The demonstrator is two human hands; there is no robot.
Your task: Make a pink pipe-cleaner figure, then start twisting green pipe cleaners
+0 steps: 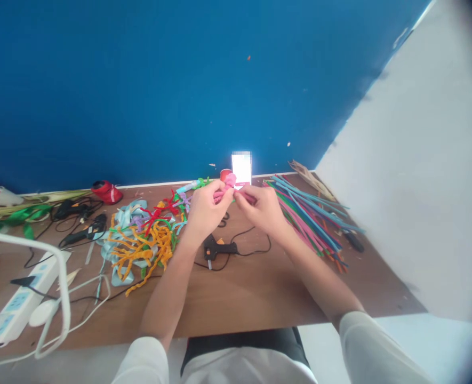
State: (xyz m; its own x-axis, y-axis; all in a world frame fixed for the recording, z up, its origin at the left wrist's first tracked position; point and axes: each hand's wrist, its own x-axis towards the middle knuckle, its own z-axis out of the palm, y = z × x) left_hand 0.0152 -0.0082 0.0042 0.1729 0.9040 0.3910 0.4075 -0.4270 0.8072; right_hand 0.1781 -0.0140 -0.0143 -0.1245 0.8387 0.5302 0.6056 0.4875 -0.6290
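From my end of the feed I see both hands raised over the brown desk (255,301), close together but not clasped, working at one fuzzy pink piece (231,180) between them. The left hand (205,210) pinches it between thumb and fingers, with a rounded pink tuft standing up above the fingertips; the right hand (265,207) is closed on the pink strand running out to its side, its thumb near the left one. Just behind the piece I make out a small red object (223,173), mostly covered, and a brightly glowing screen (241,168) near the blue wall (159,96). Nearer me, between the forearms, a black glue gun (218,247) lies on the desk with its cable looping away. On the left I have a tangle of orange fuzzy stems (148,248) over pale blue ribbon (122,276), and farther out a white power strip (31,293); on the right, a loose fan of multicoloured stems (308,213) spreads across the desk
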